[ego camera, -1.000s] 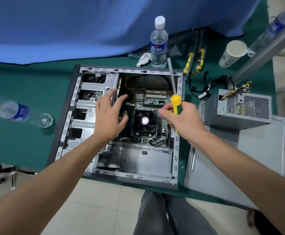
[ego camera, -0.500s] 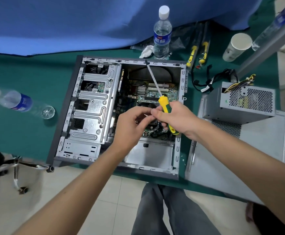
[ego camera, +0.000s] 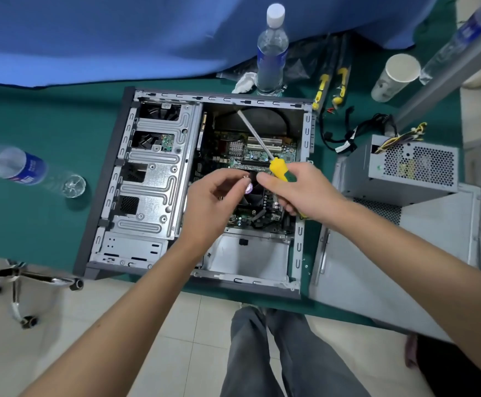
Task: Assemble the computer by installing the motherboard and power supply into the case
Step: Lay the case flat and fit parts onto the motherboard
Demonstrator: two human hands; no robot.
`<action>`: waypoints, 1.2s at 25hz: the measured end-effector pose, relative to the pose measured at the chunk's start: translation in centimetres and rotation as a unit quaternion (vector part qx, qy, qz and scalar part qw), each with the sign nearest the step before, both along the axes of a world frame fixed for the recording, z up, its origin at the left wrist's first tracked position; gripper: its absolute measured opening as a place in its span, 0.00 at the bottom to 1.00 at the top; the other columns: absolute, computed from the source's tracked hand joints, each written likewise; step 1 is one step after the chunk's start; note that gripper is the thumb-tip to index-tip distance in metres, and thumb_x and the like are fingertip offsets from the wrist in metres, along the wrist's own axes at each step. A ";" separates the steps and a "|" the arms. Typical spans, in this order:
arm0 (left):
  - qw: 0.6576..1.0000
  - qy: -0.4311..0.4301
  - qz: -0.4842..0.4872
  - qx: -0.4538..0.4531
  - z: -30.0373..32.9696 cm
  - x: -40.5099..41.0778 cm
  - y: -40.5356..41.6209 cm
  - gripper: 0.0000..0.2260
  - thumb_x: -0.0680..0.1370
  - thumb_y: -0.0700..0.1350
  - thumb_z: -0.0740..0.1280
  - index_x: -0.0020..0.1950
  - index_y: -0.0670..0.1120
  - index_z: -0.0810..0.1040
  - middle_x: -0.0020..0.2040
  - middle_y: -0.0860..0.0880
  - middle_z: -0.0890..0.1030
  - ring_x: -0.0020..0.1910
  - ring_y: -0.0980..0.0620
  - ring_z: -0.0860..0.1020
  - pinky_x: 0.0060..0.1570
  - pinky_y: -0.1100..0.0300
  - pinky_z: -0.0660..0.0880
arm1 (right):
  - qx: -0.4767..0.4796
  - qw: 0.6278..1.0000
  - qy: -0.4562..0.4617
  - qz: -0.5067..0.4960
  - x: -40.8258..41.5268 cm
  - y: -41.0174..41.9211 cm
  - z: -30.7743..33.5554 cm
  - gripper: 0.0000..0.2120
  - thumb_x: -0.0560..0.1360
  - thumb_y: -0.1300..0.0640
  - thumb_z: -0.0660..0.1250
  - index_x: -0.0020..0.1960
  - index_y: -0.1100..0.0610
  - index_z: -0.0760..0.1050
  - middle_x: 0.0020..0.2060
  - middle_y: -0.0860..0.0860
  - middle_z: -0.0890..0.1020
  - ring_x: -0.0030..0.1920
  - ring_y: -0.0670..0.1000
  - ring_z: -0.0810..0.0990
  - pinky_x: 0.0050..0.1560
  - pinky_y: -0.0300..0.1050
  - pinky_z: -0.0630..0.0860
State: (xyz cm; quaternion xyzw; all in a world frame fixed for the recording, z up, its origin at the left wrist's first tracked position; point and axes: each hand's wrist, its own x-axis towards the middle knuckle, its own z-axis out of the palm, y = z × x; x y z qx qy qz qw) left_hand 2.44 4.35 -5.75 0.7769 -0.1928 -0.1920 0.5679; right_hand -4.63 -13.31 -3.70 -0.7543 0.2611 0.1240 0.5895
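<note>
A: Green motherboard (ego camera: 250, 156) is seated inside the case (ego camera: 159, 179). Power supply (ego camera: 414, 164) is left outside, just right of the case.

B: Step?

A: Board fastening, by judgement. Screwdriver (ego camera: 279, 170) is gripped by the right hand (ego camera: 299, 193), fingers curled round the handle, shaft aimed at the case's far wall. Something small appears pinched between thumb and fingers of the left hand (ego camera: 213, 202); a screw is assumed, too small to confirm.

B: Next?

A: Item to be set on a board hole, tip swung down onto it. Board lies directly below both sets of fingers, untouched.
</note>
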 end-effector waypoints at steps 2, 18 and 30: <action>0.999 0.028 0.031 -0.012 0.0 0.5 0.7 0.05 0.78 0.40 0.71 0.52 0.45 0.84 0.43 0.50 0.85 0.42 0.53 0.82 0.44 0.60 0.78 | -0.198 0.978 -0.026 0.063 -0.6 -1.2 -0.2 0.19 0.76 0.38 0.67 0.37 0.53 0.76 0.26 0.50 0.77 0.26 0.46 0.74 0.28 0.41 0.69; 0.996 -0.040 0.041 0.068 -0.5 2.3 4.3 0.05 0.76 0.44 0.73 0.49 0.53 0.83 0.42 0.56 0.84 0.43 0.55 0.82 0.47 0.63 0.79 | -0.521 0.805 -0.022 0.283 -0.1 -2.7 -0.6 0.08 0.76 0.47 0.66 0.42 0.50 0.74 0.29 0.48 0.73 0.31 0.55 0.74 0.32 0.42 0.65; 0.924 -0.030 -0.163 0.345 -2.3 0.8 2.0 0.07 0.77 0.45 0.73 0.54 0.46 0.84 0.45 0.52 0.84 0.42 0.54 0.80 0.48 0.59 0.78 | -0.370 0.799 0.062 0.470 4.8 -4.0 5.1 0.15 0.69 0.53 0.74 0.49 0.46 0.69 0.42 0.46 0.75 0.36 0.48 0.75 0.31 0.45 0.67</action>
